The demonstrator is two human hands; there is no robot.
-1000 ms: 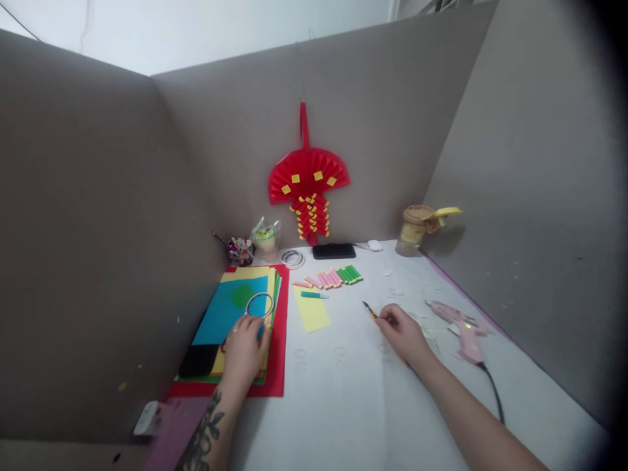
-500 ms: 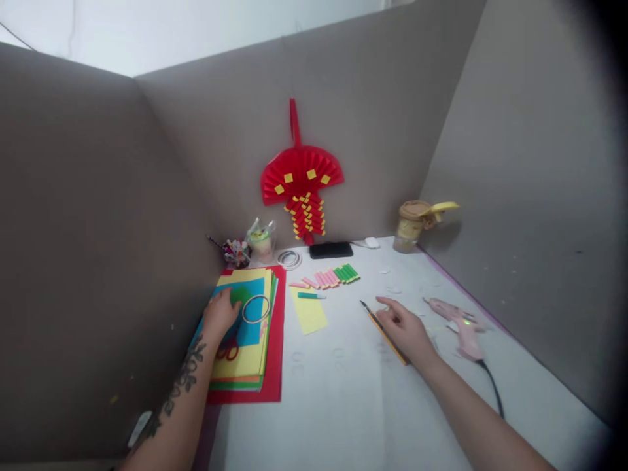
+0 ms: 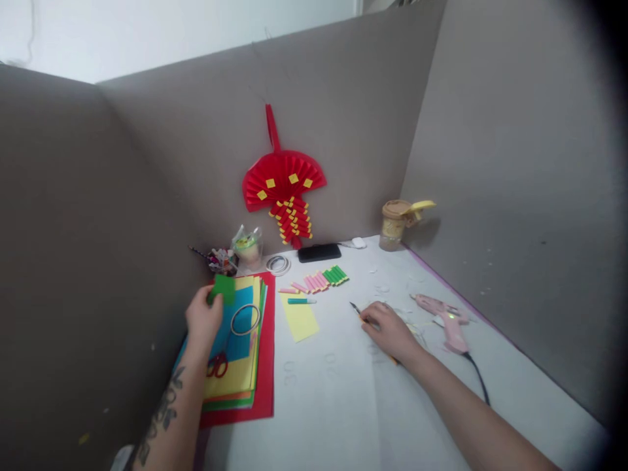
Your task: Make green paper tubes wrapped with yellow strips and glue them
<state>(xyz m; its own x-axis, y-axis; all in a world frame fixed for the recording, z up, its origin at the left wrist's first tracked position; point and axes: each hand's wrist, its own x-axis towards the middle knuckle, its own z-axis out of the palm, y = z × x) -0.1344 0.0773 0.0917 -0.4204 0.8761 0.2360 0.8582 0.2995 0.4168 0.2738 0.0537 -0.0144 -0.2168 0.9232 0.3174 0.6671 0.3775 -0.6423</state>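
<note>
My left hand pinches a small green paper piece above a stack of coloured paper. A blue sheet, a white ring and red-handled scissors lie on that stack. My right hand is closed around a slim orange stick with a dark pointed tip, low over the white table; whether it is a pencil or a brush I cannot tell. Between the hands lie a yellow paper strip, a teal pen, and rows of pink rolls and green rolls.
A pink glue gun with a black cord lies at the right. Towards the back are a phone, white rings, a lidded cup and a pen holder. A red fan ornament hangs on the grey partition.
My left hand has lifted the green paper off the stack. My right hand has closed on the orange stick beside it. The view has shifted slightly to the right.
</note>
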